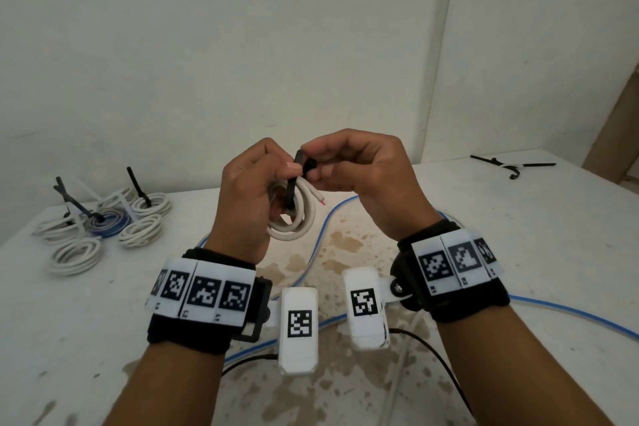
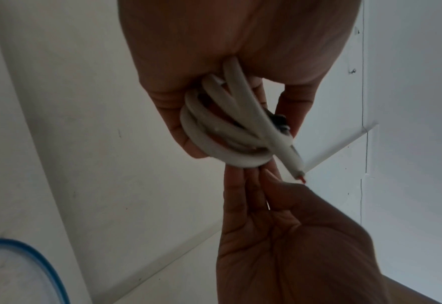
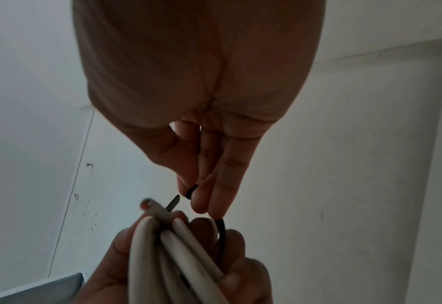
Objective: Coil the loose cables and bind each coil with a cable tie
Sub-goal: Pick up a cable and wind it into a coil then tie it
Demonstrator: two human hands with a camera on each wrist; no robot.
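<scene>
My left hand (image 1: 257,183) grips a small coil of white cable (image 1: 294,218) above the table's middle; its cut end with a red core (image 1: 323,203) sticks out to the right. A black cable tie (image 1: 297,176) loops round the coil. My right hand (image 1: 340,166) pinches the tie's upper end between thumb and fingertips, right against the left hand. The left wrist view shows the white coil (image 2: 222,142) in my curled fingers. In the right wrist view my fingertips (image 3: 201,197) pinch the black tie (image 3: 191,191) over the white coil (image 3: 178,257).
Several bound coils, white ones and a blue one (image 1: 107,220), lie at the table's left with black tie tails sticking up. A loose blue cable (image 1: 570,311) snakes across the stained table (image 1: 518,235). Spare black ties (image 1: 511,166) lie at the far right. A thin black wire (image 1: 435,356) runs near my right forearm.
</scene>
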